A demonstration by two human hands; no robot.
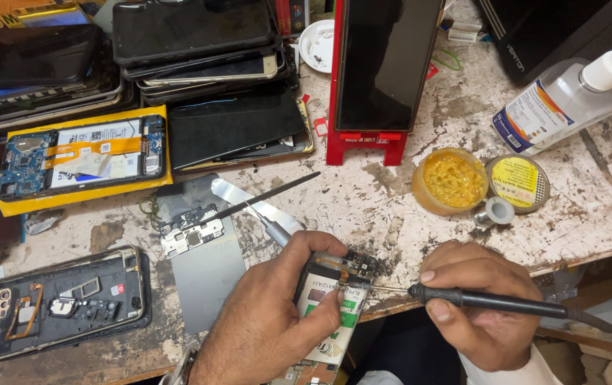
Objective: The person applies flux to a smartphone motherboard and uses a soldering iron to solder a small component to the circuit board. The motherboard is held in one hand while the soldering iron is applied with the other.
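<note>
Hands are working close to the near edge of the counter [391, 199]. The left hand [263, 321] is gripping an opened phone [331, 306], its fingers [334, 303] wrapped tight around the body and bracing it against the counter's lip, probably so the exposed board at the top stays steady. That same hand is also pinching a pair of thin tweezers [267, 224], which are pointing up and away from the phone. The right hand [481, 303] is holding a soldering iron [491, 301] like a pen, fingers closed around the black handle, and the fine tip is reaching left to the phone's upper edge. The cord is trailing off to the right.

Just beyond the left hand, a small circuit board [190, 232] is lying on a grey metal sheet [210, 274], with a thin black rod [267, 194] resting across it. At the left, another opened phone [60, 303] is lying face down with its insides showing. To the right, near the iron hand, a pot of yellow flux [451, 182], a round tin with a yellow lid [518, 183] and a small spool of solder [495, 212] are sitting together, within easy reach.

Farther back, a phone with its battery exposed [81, 157] is resting on a yellow pad, and stacks of dark phones [199, 50] are piling up behind it. A red stand [364, 146] is propping a dark phone upright, and a clear bottle with a white nozzle [563, 103] is lying tilted at the far right.
</note>
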